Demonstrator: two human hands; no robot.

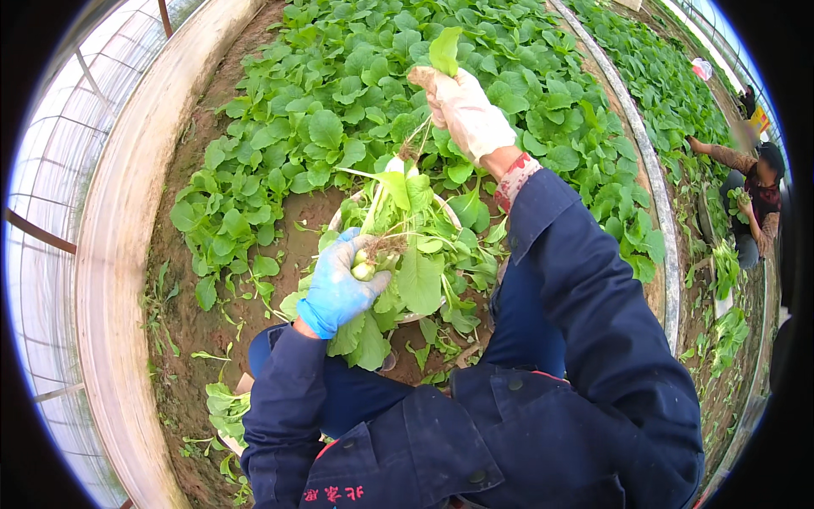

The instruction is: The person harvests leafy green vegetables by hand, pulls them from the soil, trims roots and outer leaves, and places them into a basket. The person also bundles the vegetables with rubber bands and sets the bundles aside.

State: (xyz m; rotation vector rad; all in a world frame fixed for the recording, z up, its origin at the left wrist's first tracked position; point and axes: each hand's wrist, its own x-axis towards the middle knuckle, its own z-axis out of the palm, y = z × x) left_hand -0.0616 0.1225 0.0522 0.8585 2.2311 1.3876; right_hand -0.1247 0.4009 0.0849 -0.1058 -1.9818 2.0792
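Observation:
My left hand (346, 277), in a blue glove, is closed around a bunch of leafy green plants (364, 270), with pale stems and brown roots towards the fingers and leaves hanging below. Raised ahead over the growing bed, my right hand (467, 108) wears a whitish glove soiled at the fingertips. A single green leaf (445, 51) sticks up from its fingers, and thin roots hang beneath. Between and below the hands, more loose plants (423, 280) lie heaped on a round container (446, 209), of which only parts of the rim show.
Dense leafy greens (381, 95) grow ahead. A pale curved border (121, 223) and plastic greenhouse sheeting (54, 153) run along the left. A narrow edging strip (642, 127) bounds the bed on the right; beyond it another person (757, 191) crouches holding greens. Picked greens (226, 410) lie at lower left.

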